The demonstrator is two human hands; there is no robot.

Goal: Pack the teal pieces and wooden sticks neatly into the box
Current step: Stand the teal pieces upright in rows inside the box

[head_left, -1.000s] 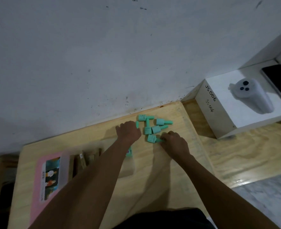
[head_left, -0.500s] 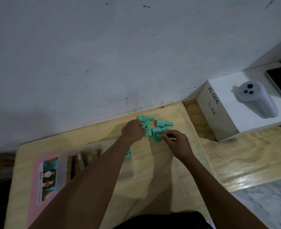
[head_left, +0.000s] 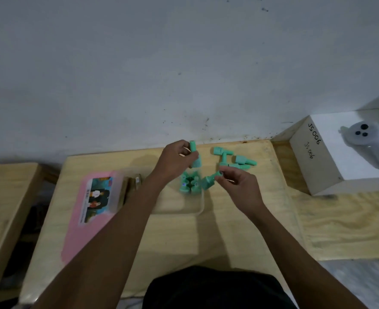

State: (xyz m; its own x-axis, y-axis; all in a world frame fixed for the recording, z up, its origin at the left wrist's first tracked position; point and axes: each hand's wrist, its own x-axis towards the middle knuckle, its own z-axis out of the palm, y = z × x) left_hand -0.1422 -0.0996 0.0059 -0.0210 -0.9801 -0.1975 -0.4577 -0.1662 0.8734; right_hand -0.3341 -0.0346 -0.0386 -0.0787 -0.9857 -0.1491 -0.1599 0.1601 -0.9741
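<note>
My left hand point(head_left: 175, 160) holds a teal piece point(head_left: 194, 156) upright above the table, with thin wooden sticks showing between its fingers. My right hand point(head_left: 235, 182) pinches another teal piece point(head_left: 208, 181) by its narrow end, just over the right end of the clear plastic box point(head_left: 200, 208). Several teal pieces point(head_left: 189, 185) stand packed together inside that box corner. A small pile of loose teal pieces point(head_left: 235, 160) lies on the wooden table near the wall, to the right of my hands.
The pink box lid point(head_left: 90, 204) with a picture label lies at the left on the wooden table point(head_left: 228, 230). A white cardboard box point(head_left: 340, 152) marked JS006 sits at the right. The wall runs close behind.
Both hands lifted off the loose pile, each with a teal piece, and moved back toward the box. The camera view shifted, so the box corner with packed pieces now shows.
</note>
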